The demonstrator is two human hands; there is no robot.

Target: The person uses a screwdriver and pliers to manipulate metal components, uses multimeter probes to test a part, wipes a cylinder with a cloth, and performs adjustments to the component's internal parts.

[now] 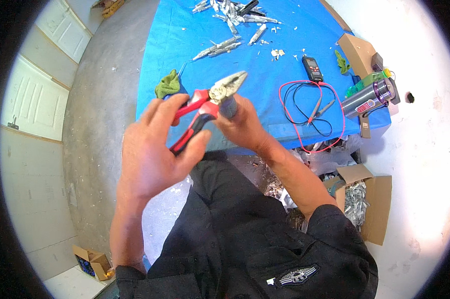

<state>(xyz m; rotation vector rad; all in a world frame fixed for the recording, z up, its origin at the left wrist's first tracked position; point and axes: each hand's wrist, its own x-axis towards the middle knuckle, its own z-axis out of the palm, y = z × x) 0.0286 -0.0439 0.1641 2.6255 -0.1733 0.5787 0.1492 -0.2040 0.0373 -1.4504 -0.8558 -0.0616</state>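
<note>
My left hand [157, 137] is closed around the handles of red-and-black combination pliers [192, 130]. Their metal jaws point up and to the right, close to my right hand [245, 122]. The right hand is wrapped round a short grey cylindrical piece [228, 107], whose round end faces me just under the jaws. What kind of piece it is I cannot make out, and my fingers and the pliers hide most of it. Both hands are raised over the near edge of the blue-covered table [212, 72].
A heap of slim whitish-grey pieces [232, 20] lies at the far side. To the right are a multimeter [312, 69] with red and black leads, a steel flask [364, 99] and a green cloth [342, 63]. Another green cloth [167, 84] lies left. Below right stands a filled cardboard box [377, 209].
</note>
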